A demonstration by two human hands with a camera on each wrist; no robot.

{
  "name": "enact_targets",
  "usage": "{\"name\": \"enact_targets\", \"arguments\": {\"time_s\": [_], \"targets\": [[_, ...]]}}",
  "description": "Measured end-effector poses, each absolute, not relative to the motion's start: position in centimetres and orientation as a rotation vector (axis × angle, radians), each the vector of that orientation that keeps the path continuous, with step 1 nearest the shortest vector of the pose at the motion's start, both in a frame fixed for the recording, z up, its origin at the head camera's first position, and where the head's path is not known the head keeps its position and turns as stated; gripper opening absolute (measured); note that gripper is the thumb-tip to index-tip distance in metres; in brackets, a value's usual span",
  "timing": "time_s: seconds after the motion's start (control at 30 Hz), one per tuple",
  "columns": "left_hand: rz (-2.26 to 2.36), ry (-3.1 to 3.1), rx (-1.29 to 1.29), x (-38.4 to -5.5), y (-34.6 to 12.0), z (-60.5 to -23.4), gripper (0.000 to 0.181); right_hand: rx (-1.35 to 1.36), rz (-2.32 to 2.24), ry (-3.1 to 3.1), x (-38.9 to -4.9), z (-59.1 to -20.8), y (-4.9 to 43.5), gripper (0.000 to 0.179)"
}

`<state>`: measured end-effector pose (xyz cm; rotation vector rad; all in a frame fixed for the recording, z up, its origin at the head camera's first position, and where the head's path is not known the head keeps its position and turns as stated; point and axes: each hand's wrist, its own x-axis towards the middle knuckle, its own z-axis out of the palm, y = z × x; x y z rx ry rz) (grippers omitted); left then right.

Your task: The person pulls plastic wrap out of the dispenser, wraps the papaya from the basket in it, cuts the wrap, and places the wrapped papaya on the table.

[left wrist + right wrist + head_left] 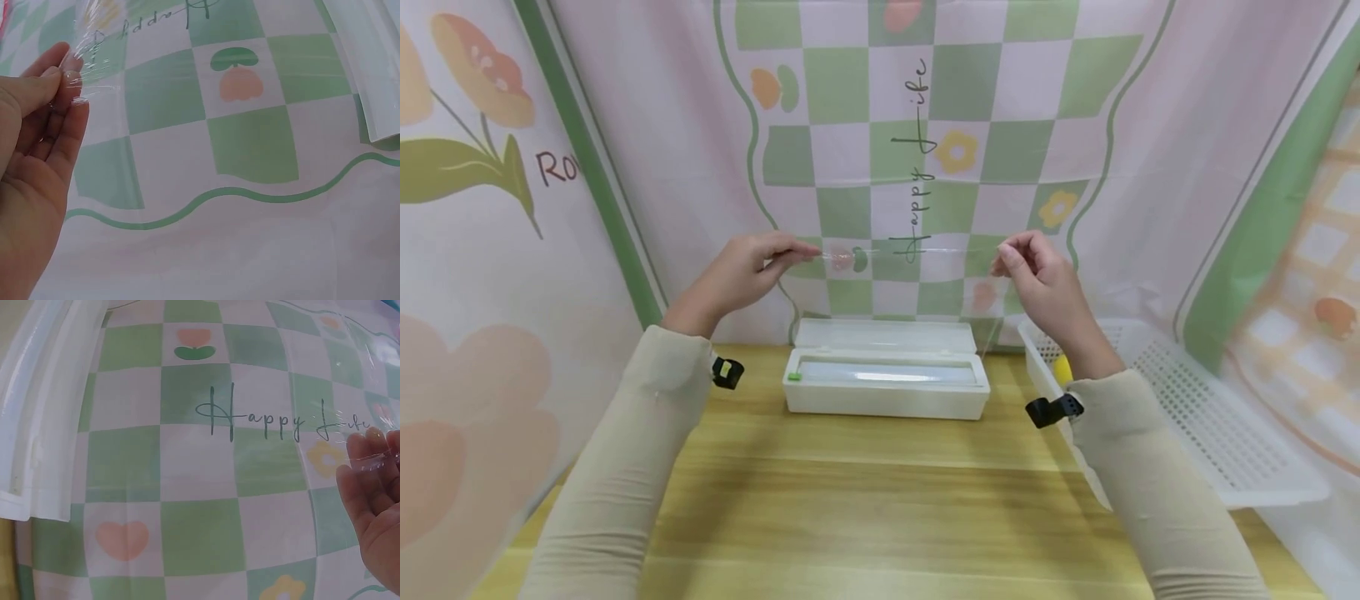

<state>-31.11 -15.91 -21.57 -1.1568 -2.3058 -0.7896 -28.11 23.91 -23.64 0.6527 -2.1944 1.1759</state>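
Observation:
A sheet of clear cling film (917, 251) is stretched between my two hands, raised above and behind a white cling film dispenser box (887, 405). My left hand (752, 265) pinches one corner of the film between thumb and fingers; the left wrist view shows the film (100, 69) creased at the fingertips. The opposite corner is pinched by my right hand (1037, 267), with the film wrinkled at the fingers in the right wrist view. Below, the dispenser's lid (883, 336) stands open at the back, and a green slider (794, 377) sits at its left end.
To the right stands a white perforated basket (1206, 433), with a yellow item (1062, 370) inside, partly behind my right wrist. A wooden table (865, 517) lies under the box. A checkered curtain (842, 83) hangs close behind.

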Motion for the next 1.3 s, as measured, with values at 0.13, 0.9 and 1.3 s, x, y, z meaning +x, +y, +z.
{"name": "enact_targets", "arguments": {"time_s": [0.13,0.9,1.3], "targets": [[-0.786,-2.258,-1.142,-31.2,-15.9,-21.3,0.019,0.637,1.179,-2.19,-28.1,-23.3,23.9,0.026],[-0.702,-1.984,-1.067,-31.3,-15.3,-20.6,0.02,0.704,1.218,-2.072,-27.8,-21.6,23.9,0.025],[-0.866,-1.947,-1.137,-29.9,-15.1,-20.9,0.02,0.766,1.309,-2.039,-26.5,-22.4,24.6,0.019]]}}
